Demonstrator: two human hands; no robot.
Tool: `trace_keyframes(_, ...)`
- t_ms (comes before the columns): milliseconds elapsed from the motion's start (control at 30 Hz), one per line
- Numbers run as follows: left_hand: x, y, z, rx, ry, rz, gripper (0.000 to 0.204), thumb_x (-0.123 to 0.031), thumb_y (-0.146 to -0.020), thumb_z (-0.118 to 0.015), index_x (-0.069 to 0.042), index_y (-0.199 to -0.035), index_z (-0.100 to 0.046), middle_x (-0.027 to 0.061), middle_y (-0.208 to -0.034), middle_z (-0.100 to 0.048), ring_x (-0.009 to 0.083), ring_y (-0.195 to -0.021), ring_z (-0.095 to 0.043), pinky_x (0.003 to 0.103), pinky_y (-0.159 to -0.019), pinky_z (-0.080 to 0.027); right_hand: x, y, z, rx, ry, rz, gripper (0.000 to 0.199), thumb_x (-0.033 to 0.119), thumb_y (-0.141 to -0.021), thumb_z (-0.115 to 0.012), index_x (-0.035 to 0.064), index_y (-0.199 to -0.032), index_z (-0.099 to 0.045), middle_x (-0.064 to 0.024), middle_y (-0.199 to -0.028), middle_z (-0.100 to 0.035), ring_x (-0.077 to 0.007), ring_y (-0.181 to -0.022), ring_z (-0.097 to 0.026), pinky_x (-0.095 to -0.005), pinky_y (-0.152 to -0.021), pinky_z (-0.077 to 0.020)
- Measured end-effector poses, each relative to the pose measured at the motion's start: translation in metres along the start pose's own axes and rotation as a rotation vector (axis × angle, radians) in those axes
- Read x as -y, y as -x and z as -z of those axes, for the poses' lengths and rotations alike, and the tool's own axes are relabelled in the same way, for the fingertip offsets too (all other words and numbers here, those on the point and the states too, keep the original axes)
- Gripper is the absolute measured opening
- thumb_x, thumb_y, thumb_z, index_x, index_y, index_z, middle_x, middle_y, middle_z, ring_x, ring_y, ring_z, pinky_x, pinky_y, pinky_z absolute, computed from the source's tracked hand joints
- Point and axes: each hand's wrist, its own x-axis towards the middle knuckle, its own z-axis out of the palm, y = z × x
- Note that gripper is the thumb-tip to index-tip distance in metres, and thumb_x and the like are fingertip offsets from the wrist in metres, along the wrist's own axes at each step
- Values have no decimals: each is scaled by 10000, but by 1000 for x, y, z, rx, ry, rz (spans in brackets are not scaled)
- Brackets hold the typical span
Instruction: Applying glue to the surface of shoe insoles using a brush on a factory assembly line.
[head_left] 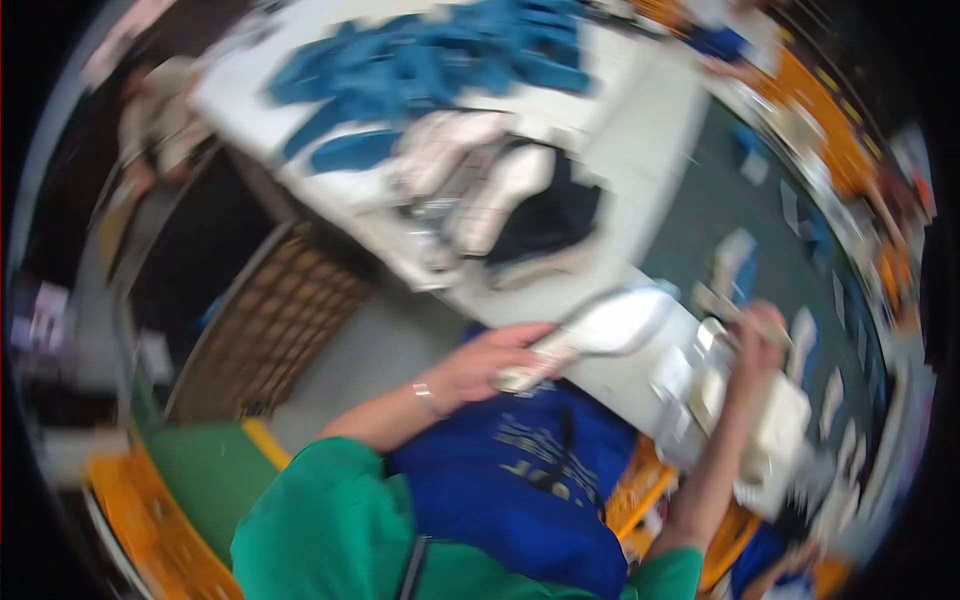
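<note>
My left hand (488,362) grips a white shoe sole (622,320) by its heel end, with the toe end pointing right over the table edge. My right hand (757,338) is out to the right, above a pale tub (778,425) and some clear plastic (678,385). Its fingers are curled, and blur hides what they hold. On the table ahead, pale sole-shaped pieces (510,195) lie in a pile beside a black piece (548,215). Farther back are many blue shoe pieces (430,65), heaped together.
A green conveyor belt (690,215) carrying scattered shoe parts runs along the right. The white table (355,215) stands in front of me. To the left are a brown lattice-sided crate (285,320) and a green surface (215,470) with orange edging. Other people sit beyond, including one person (165,120) at far left.
</note>
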Motion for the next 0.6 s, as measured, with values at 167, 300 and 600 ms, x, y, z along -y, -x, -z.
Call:
trace_keyframes(167,-2,0,1,151,130,-121,618,-15,-887,-595,17,-1448,-338,113,-1332,-538,161,-1102,-601,291,-939,-506,13,19,-8,-131,-16,-12,149,193,-936,-500,63,-869,-527,-20,-848,-496,-118,-769,-465,-256,-694,-388)
trace_keyframes(300,-13,6,-7,93,212,-283,616,-1,-904,-559,-30,-1465,-306,107,-1392,-479,181,-1172,-568,311,-999,-474,35,30,-82,95,-118,90,212,162,-964,-444,37,-797,-480,-72,-850,-492,-151,-765,-457,-278,-764,-387)
trace_keyframes(600,-37,-5,8,54,296,-466,638,-54,-962,-514,-96,-1519,-207,93,-1390,-492,165,-1198,-545,298,-991,-459,97,79,-194,701,-389,-504,305,32,-885,-567,-52,-1176,-525,-100,-916,-631,-73,-632,-503,-182,-550,-403)
